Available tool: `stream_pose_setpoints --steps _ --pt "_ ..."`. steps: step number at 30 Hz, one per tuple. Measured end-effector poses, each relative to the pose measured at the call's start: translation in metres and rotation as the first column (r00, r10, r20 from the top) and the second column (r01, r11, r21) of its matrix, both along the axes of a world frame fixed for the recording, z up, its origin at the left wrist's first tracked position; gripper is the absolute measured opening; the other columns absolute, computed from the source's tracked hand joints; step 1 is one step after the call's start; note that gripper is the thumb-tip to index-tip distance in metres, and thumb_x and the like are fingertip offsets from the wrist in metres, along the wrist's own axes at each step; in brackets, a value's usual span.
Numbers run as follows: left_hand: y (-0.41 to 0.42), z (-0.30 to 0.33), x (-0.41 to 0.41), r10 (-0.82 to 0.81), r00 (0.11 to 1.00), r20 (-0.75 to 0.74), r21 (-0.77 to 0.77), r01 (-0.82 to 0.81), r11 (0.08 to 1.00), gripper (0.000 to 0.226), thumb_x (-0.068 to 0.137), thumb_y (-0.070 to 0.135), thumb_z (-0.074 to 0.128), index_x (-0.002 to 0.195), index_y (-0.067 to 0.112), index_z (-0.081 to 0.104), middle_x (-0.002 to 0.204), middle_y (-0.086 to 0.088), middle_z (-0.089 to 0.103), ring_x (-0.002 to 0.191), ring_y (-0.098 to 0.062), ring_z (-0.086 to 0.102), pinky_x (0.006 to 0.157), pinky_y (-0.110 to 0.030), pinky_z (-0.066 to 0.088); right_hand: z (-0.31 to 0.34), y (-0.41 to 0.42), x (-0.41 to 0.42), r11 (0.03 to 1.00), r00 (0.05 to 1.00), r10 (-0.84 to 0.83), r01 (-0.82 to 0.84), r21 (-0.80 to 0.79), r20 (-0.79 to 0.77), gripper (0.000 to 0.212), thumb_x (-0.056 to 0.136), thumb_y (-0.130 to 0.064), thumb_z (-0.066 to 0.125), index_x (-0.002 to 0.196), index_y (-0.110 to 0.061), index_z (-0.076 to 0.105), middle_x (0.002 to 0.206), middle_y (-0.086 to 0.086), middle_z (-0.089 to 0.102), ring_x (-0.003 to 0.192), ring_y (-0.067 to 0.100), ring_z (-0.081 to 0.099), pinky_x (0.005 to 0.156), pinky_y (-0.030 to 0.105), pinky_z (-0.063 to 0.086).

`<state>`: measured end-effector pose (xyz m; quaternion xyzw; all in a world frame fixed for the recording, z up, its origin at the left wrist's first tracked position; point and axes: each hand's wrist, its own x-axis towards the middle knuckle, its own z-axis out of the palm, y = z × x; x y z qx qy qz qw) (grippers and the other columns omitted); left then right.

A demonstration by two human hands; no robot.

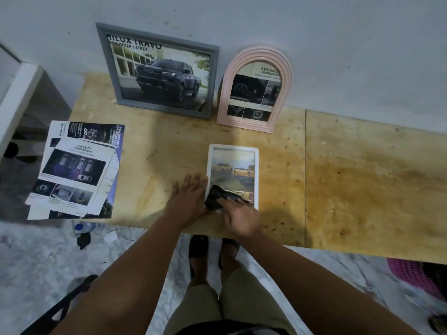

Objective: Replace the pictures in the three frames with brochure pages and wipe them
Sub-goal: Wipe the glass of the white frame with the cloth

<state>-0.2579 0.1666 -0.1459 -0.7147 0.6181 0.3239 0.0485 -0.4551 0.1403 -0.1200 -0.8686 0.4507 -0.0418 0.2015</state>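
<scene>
Now the small white rectangular frame (233, 151) lies flat on the plywood bench (338, 177), a yellow-truck brochure page inside. The right hand (238, 216) presses a black cloth (219, 197) onto its glass, while the left hand (191, 192), fingers straight, steadies its left edge.

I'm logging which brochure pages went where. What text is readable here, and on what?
"HILUX TRAVO", "4TREX": page in grey frame.
"ADVANC", cut off: page in pink arched frame.
"SAFETY": top loose brochure page.
"POWERTRAIN &": sheet beneath.
White frame: no text legible.
Small print everywhere: blurred.
</scene>
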Motion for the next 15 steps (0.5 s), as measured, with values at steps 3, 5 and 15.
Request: stream_pose_setpoints --steps 3,5,15 --pt "0.001 0.0 0.001 0.032 0.998 -0.059 -0.02 -0.033 0.999 0.098 0.089 0.065 0.056 0.161 0.029 0.001 0.167 0.004 -0.011 0.154 -0.025 -0.013 0.122 -0.055 -0.003 -0.002 -0.007 0.012 0.976 0.992 -0.085 0.064 0.21 0.092 0.039 0.098 -0.033 0.046 0.132 -0.032 0.066 0.121 -0.002 0.073 0.108 0.022 0.068 0.087 0.034 0.055" --pt "0.003 -0.003 0.003 0.036 0.996 -0.077 -0.046 -0.039 0.998 0.096 0.089 0.062 0.058 0.16 0.03 0.002 0.167 0.004 -0.011 0.154 -0.025 -0.012 0.123 -0.054 -0.003 0.005 -0.03 0.017 0.901 0.97 -0.172 0.083 0.425 0.175 0.033 0.1 -0.021 0.054 0.13 -0.025 0.068 0.121 -0.002 0.072 0.107 0.017 0.066 0.085 0.016 0.05" --pt "0.004 -0.005 0.004 0.008 0.999 -0.041 -0.039 -0.01 0.999 0.104 0.086 0.07 0.055 0.16 0.028 -0.005 0.168 0.0 -0.013 0.153 -0.026 -0.016 0.121 -0.056 -0.005 0.039 -0.155 -0.007 0.994 0.988 -0.107 0.102 0.05 0.112 0.032 0.102 -0.024 0.052 0.13 -0.026 0.066 0.087 0.006 0.075 0.068 0.025 0.067 0.061 0.037 0.056"
